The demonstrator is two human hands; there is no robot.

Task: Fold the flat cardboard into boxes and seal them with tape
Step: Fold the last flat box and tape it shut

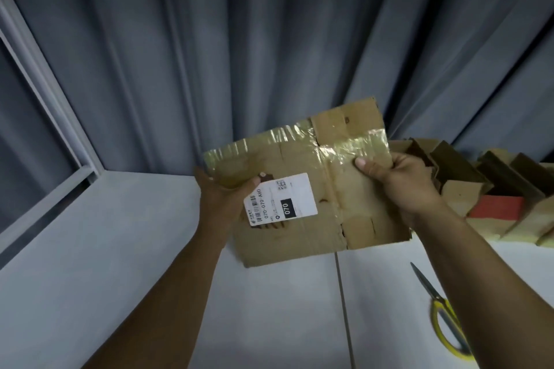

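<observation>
Arms outstretched; left hand (227,198), right hand (403,184) in pinch grips

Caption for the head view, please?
Left hand and right hand hold flat taped cardboard over the table; scissors lie nearby.

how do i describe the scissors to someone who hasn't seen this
Start at the white table. Follow it to the lower right, nearer than the pile of cardboard boxes. The scissors lie flat there, alone, the only thing with yellow handles and grey blades.
</observation>
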